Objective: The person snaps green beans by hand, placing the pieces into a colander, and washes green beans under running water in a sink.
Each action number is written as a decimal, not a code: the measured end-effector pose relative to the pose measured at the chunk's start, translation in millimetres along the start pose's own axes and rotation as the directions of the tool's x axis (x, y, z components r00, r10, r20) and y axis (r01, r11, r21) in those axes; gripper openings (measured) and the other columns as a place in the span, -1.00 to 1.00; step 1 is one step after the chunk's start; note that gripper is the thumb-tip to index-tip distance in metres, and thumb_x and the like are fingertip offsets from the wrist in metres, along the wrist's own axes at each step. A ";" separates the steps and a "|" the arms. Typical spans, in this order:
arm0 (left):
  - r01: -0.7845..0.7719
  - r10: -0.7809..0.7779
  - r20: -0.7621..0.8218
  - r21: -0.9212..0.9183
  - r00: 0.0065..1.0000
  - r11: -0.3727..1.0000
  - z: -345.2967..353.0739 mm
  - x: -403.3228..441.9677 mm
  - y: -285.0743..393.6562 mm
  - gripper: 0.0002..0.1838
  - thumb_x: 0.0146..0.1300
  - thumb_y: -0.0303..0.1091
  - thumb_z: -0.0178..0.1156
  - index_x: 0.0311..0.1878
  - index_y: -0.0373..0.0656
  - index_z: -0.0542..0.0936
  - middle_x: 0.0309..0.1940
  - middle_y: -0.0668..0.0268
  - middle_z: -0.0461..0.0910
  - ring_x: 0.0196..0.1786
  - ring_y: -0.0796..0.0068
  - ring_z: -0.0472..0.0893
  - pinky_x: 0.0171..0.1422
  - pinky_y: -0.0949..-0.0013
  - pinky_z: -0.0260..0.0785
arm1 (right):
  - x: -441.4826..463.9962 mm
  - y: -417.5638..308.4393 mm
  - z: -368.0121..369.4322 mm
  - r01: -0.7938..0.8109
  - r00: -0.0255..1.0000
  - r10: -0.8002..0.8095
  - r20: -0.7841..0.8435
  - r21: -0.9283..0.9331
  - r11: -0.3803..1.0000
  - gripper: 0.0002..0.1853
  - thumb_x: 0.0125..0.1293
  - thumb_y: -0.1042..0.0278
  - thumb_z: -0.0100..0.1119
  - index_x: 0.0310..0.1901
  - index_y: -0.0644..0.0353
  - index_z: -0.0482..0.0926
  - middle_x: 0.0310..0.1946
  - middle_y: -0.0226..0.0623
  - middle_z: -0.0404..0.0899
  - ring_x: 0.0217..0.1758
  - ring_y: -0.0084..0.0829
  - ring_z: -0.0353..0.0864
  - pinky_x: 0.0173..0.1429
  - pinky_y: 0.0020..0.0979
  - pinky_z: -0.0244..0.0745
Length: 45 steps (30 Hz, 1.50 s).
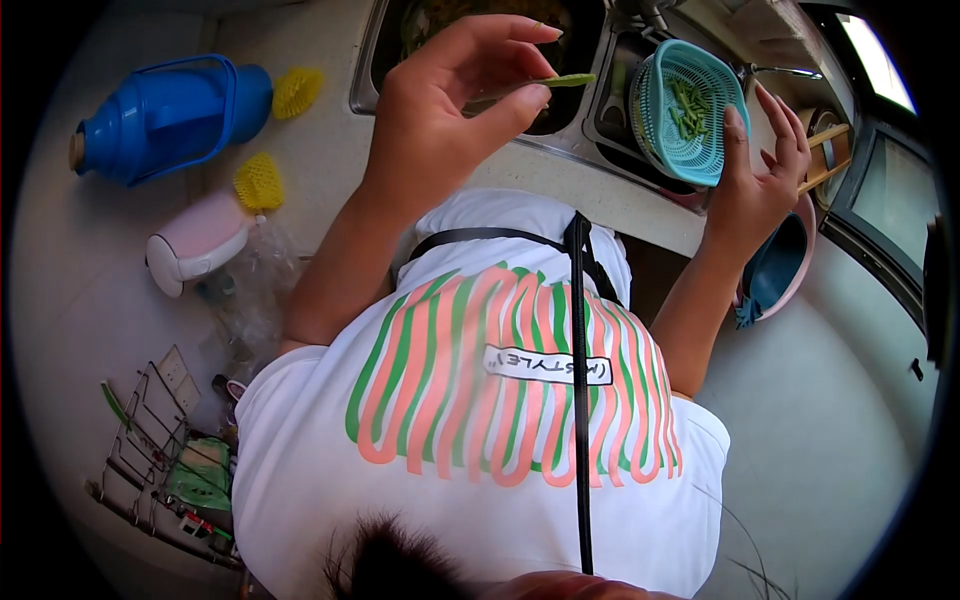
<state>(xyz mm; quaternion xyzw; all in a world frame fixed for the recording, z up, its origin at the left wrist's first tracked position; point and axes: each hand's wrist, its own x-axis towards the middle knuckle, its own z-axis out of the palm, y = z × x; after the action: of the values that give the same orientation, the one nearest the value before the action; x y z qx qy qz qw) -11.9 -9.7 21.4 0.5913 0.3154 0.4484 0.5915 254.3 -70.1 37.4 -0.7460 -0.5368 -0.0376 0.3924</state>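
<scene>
Over the left sink basin, my left hand [445, 100] pinches a thin green bean pod [568, 80] between thumb and forefinger; its other fingers are spread. Beside the teal plastic basket [735, 100] is my right hand [765, 165], its thumb up near the basket's edge and its fingers apart, with nothing seen between them. Short green bean pieces [690, 110] lie in the bottom of the basket, which rests tilted over the right basin.
On the left, a blue thermos [165, 115] lies near two yellow scrubbers [296, 93] and a pink-and-white container [200, 240]. A wire rack [135, 450] stands at lower left. A pink basin [800, 245] is at right, below a window frame [880, 190]. The faucet [655, 15] is behind the basket.
</scene>
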 end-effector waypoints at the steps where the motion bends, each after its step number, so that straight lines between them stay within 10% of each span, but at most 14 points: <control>1: -0.007 0.007 0.009 0.028 1.000 1.000 1.4 0.4 0.7 -0.56 0.27 -0.64 0.28 0.23 -0.28 0.56 -0.08 0.25 0.65 -0.02 0.52 0.64 0.19 0.45 0.51 | 0.5 -4.2 0.9 0.020 0.992 -0.044 0.116 0.196 0.980 -0.65 0.28 0.29 0.46 0.10 -0.03 0.72 0.12 -0.28 0.60 0.19 -0.27 0.60 0.20 -0.31 0.51; 3: -0.022 0.019 0.033 0.084 0.999 0.996 7.1 1.2 4.0 -0.56 0.26 -0.65 0.28 0.22 -0.27 0.56 -0.07 0.25 0.65 0.00 0.51 0.65 0.20 0.44 0.51 | -1.7 -15.9 4.2 -0.014 0.934 -0.187 0.304 0.556 0.831 -0.66 0.27 0.42 0.44 0.09 0.03 0.72 0.06 -0.28 0.64 0.10 -0.30 0.66 0.12 -0.37 0.55; 6: -0.024 0.015 0.068 0.137 0.998 0.990 13.2 1.9 9.1 -0.59 0.28 -0.64 0.28 0.21 -0.27 0.57 -0.06 0.25 0.66 0.04 0.50 0.66 0.23 0.43 0.51 | -6.8 -51.9 17.3 0.240 0.854 -0.431 0.291 0.516 0.823 -0.65 0.16 0.56 0.45 0.01 0.17 0.70 -0.11 -0.22 0.67 -0.10 -0.30 0.71 -0.13 -0.40 0.60; 21: -0.286 0.256 0.135 0.581 0.957 0.762 5.0 5.2 6.7 -0.84 0.19 -0.55 0.37 -0.15 -0.26 0.71 -0.26 0.25 0.73 -0.21 0.46 0.71 -0.13 0.45 0.52 | -8.0 -57.6 28.8 0.289 0.828 -0.465 0.312 0.475 0.831 -0.84 0.16 0.59 0.42 -0.21 0.23 0.68 -0.28 -0.28 0.65 -0.31 -0.34 0.67 -0.25 -0.41 0.58; 24: -0.279 0.276 0.085 0.521 0.957 0.807 7.0 5.3 3.1 -0.86 0.27 -0.52 0.33 -0.11 -0.29 0.72 -0.26 0.26 0.74 -0.23 0.47 0.71 -0.17 0.44 0.54 | -11.5 -58.7 35.2 0.354 0.851 -0.490 0.190 0.483 0.801 -0.81 0.12 0.60 0.46 -0.23 0.24 0.68 -0.32 -0.27 0.64 -0.34 -0.34 0.64 -0.28 -0.41 0.56; 27: 0.032 -0.024 -0.086 0.088 0.996 0.996 19.0 0.0 0.4 -0.84 0.39 -0.46 0.27 -0.05 -0.31 0.72 -0.24 0.27 0.75 -0.22 0.49 0.71 -0.13 0.45 0.55 | -21.9 -62.9 38.9 0.252 0.915 -0.378 0.139 0.534 0.807 -0.78 0.05 0.64 0.48 -0.25 0.26 0.68 -0.36 -0.25 0.63 -0.34 -0.33 0.62 -0.30 -0.41 0.54; 34: 0.244 -0.331 -0.063 -0.551 0.942 0.798 12.9 5.6 -16.0 -0.71 0.52 -0.31 0.16 0.07 -0.36 0.65 -0.21 0.29 0.66 -0.21 0.56 0.59 -0.03 0.50 0.48 | -27.5 -54.5 46.2 0.458 0.837 -0.547 0.006 0.539 0.707 -0.77 0.09 0.68 0.46 -0.21 0.26 0.69 -0.33 -0.25 0.65 -0.36 -0.32 0.62 -0.29 -0.42 0.53; 38: 0.243 -0.254 0.076 -0.633 0.964 0.735 -5.5 10.0 -19.0 -0.67 0.57 -0.29 0.06 0.15 -0.36 0.61 -0.14 0.27 0.62 -0.18 0.55 0.54 -0.01 0.43 0.46 | -33.4 -29.6 41.2 0.210 0.974 -0.227 -0.013 0.430 0.878 -0.83 0.19 0.59 0.45 -0.19 0.22 0.71 -0.28 -0.23 0.68 -0.28 -0.41 0.68 -0.24 -0.45 0.57; 42: 0.311 -0.289 0.127 -0.538 0.949 0.784 -10.9 7.1 -11.1 -0.63 0.57 -0.35 -0.02 0.25 -0.39 0.57 -0.11 0.26 0.61 -0.14 0.56 0.51 0.03 0.45 0.43 | -19.2 17.2 13.9 0.136 0.990 -0.106 0.096 -0.384 0.913 -0.70 0.29 0.34 0.43 0.05 0.11 0.71 -0.03 -0.25 0.68 0.17 -0.16 0.56 0.15 -0.16 0.55; 45: 0.229 -0.223 0.052 -0.268 0.973 0.936 -5.3 2.6 -7.7 -0.61 0.46 -0.46 0.11 0.30 -0.32 0.56 -0.08 0.25 0.64 -0.09 0.56 0.58 0.10 0.46 0.47 | -16.8 31.5 8.5 0.093 0.972 -0.014 0.233 -0.333 0.938 -0.64 0.29 0.35 0.42 0.12 0.09 0.68 0.05 -0.25 0.67 0.19 -0.16 0.56 0.18 -0.20 0.53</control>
<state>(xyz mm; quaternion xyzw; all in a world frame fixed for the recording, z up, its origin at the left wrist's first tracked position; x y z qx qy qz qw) -14.3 -4.4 13.7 0.4690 0.3105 0.4102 0.7179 270.3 -81.4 6.4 -0.7871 -0.5837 -0.0555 0.1918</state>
